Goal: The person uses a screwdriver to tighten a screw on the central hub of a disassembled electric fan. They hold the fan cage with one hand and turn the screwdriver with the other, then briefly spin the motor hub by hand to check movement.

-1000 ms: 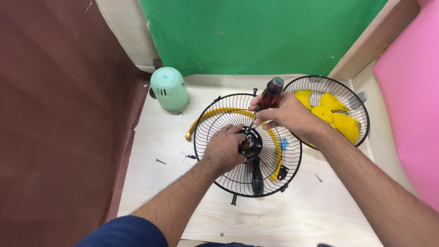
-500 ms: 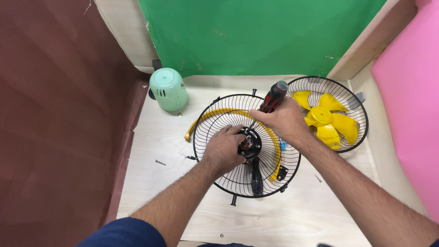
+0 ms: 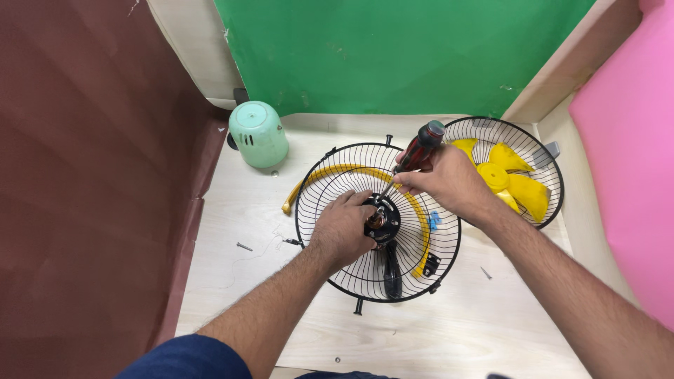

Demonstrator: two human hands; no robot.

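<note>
Black wire fan guard, flat at table centre. Left hand pressed on it beside the motor hub. Right hand gripping a red-black screwdriver, tip at hub. Behind: 1 second guard holding yellow blades; mint-green motor cover.

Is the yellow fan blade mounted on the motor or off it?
Off. The yellow fan blade lies loose in the second wire guard, apart from the motor hub.
</note>
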